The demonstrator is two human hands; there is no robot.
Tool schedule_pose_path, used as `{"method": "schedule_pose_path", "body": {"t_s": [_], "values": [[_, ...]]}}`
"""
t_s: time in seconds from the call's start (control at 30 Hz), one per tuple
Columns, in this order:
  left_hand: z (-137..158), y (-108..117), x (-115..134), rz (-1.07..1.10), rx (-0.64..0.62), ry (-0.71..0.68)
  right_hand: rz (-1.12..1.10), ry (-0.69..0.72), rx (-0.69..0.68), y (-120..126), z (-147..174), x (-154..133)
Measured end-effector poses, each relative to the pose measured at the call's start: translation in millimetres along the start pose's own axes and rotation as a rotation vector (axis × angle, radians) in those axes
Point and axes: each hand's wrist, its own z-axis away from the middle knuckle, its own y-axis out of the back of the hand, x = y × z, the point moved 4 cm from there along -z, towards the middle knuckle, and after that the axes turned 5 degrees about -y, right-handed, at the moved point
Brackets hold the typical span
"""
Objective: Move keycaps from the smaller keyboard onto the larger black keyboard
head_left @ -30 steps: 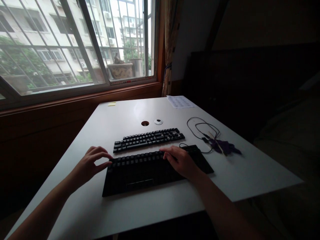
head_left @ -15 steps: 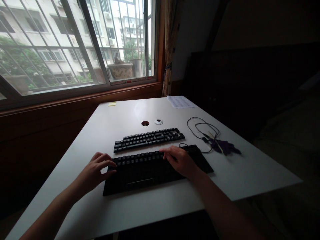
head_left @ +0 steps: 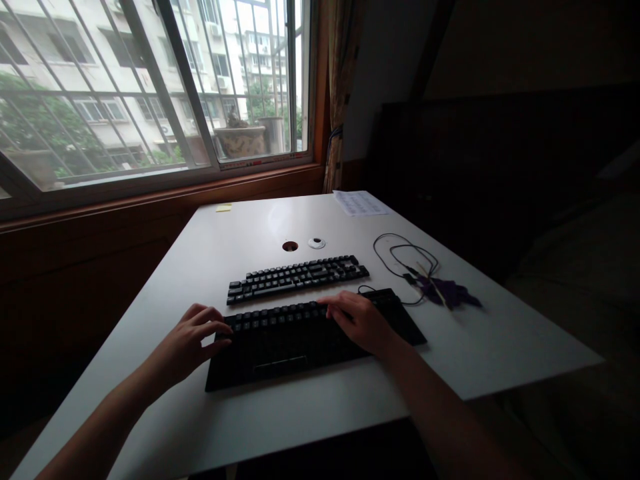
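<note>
A black keyboard [head_left: 295, 343] lies on the white table in front of me. Two rows of keycaps [head_left: 273, 319] sit at its far side; the part nearer to me is dark, with one long bar at the front. At its left end rests my left hand [head_left: 193, 340], fingers bent and apart from the thumb, tips touching the top. My right hand [head_left: 357, 320] reaches over the right part, index finger and thumb close together at the end of the far key row, on a keycap mostly hidden by the fingers. Behind the keyboard, more loose keycaps [head_left: 295, 277] lie in rows.
A black cable [head_left: 407, 240] loops on the right beside a dark purple cloth item [head_left: 453, 293] with a thin stick across it. Farther back are a white round cover [head_left: 317, 243], a table hole [head_left: 290, 247], printed paper [head_left: 361, 203] and yellow notes [head_left: 224, 208]. A barred window stands behind.
</note>
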Motion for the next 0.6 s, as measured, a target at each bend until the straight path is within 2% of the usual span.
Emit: {"method": "schedule_pose_path", "body": {"t_s": [0.33, 0.6], "values": [[2, -3, 6, -0.06, -0.048, -0.005, -0.003, -0.002, -0.009, 1, -1, -3], [9, -5, 12, -0.041, 0.045, 0.073, -0.009, 0.005, -0.017, 1, 0, -2]]}}
